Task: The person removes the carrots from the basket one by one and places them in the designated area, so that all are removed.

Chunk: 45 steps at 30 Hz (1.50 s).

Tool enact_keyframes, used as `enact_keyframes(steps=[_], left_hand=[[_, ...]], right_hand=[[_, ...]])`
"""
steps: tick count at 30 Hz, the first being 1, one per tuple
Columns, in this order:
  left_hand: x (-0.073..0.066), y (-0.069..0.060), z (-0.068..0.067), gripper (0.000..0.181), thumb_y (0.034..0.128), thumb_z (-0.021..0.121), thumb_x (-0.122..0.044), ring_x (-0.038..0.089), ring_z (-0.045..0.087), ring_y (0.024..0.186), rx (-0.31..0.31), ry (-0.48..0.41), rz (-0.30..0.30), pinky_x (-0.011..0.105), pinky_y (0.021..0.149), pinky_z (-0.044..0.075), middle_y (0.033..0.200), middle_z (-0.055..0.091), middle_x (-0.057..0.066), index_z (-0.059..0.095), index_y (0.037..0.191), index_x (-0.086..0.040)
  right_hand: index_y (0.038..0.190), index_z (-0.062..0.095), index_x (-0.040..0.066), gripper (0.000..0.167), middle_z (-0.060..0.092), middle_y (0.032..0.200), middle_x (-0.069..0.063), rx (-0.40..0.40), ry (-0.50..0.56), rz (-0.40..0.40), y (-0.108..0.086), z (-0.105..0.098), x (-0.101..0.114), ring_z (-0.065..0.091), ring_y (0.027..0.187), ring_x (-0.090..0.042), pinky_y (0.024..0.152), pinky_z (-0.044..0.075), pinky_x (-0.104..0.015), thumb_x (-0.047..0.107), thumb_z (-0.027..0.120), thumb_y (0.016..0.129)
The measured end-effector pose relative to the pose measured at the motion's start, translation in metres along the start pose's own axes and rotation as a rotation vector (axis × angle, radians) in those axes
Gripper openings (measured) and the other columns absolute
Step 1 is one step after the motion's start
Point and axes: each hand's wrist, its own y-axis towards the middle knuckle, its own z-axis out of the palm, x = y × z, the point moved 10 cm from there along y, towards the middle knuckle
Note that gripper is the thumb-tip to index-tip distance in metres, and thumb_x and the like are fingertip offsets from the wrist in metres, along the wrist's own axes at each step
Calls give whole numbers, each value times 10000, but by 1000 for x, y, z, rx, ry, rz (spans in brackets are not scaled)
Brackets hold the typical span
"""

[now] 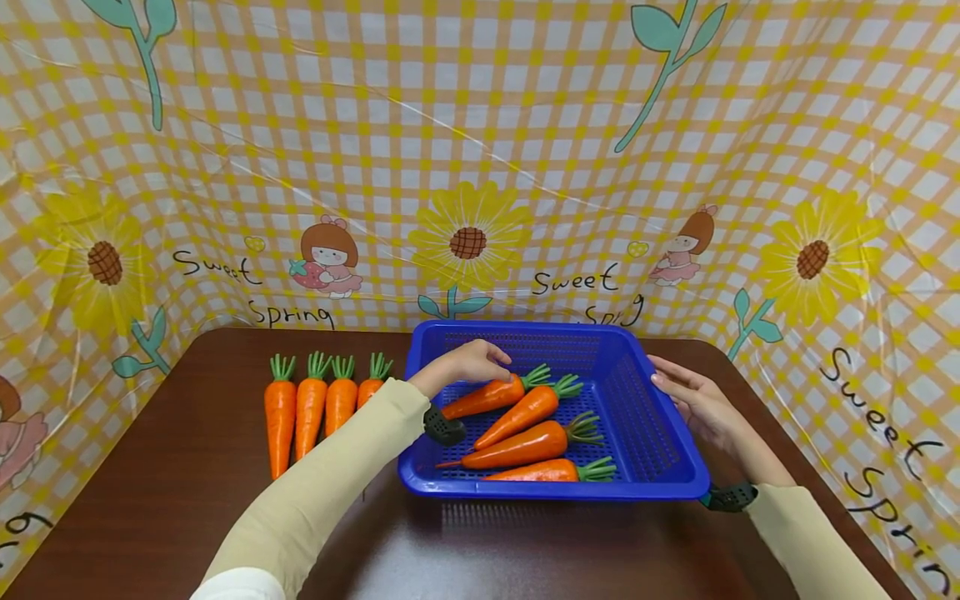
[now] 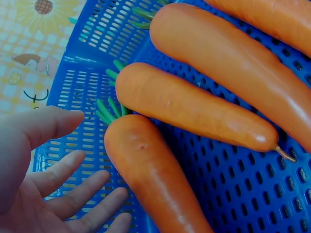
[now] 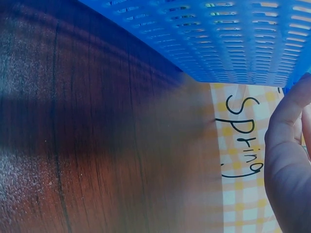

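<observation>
A blue plastic basket [image 1: 615, 492] with perforated walls stands on the table, and several orange carrots [image 1: 517, 443] with green stems lie side by side in it. My left hand [image 1: 480, 362] is above the basket's left part, next to the farthest carrot [image 1: 483, 398]. From the left wrist view, its fingers are spread and loosely bent beside that carrot [image 2: 150, 170], a gap between them. At the basket's right rim, my right hand [image 1: 701, 404] holds on with thumb and fingertips. Only part of that hand [image 3: 291, 160] shows in the right wrist view, beside the basket wall [image 3: 233, 43].
More carrots [image 1: 280, 421] stand in a row on the dark brown table [image 1: 150, 467] left of the basket, stems pointing away. My left forearm partly covers the row. A checked cloth [image 1: 360, 150] with printed flowers surrounds the table at the back and sides.
</observation>
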Motion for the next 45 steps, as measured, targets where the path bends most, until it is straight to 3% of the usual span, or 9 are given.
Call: enact_keyframes(steps=[9, 18, 24, 45], left_hand=[[12, -2, 3, 517, 895, 654, -271, 289, 503, 1281, 32, -31, -85, 497, 1008, 468, 1404, 518, 110, 535, 1368, -98], [21, -2, 5, 554, 883, 679, -248, 326, 525, 1268, 89, -95, -153, 494, 1044, 440, 1380, 543, 141, 508, 1389, -99], [27, -1, 6, 551, 879, 681, -236, 303, 522, 1278, 121, -69, -185, 497, 1035, 448, 1374, 559, 116, 513, 1386, -102], [32, 3, 15, 607, 864, 697, -237, 319, 505, 1282, 147, 9, -212, 504, 1018, 458, 1402, 522, 144, 483, 1414, -97]], right_hand=[[1205, 628, 287, 305, 706, 1076, 90, -2, 0, 5, -1, 0, -1, 697, 898, -85, 728, 585, -245, 108, 480, 1006], [1199, 633, 292, 301, 706, 1071, 86, -6, 10, 18, -1, 1, -2, 697, 892, -89, 723, 585, -248, 115, 491, 1003], [1210, 625, 291, 300, 706, 1066, 86, -7, 13, 30, -2, 2, -3, 697, 887, -91, 721, 585, -250, 119, 490, 1004], [1235, 622, 278, 322, 703, 1089, 82, 6, 21, 17, -5, 2, -1, 698, 897, -101, 720, 586, -254, 104, 467, 1012]])
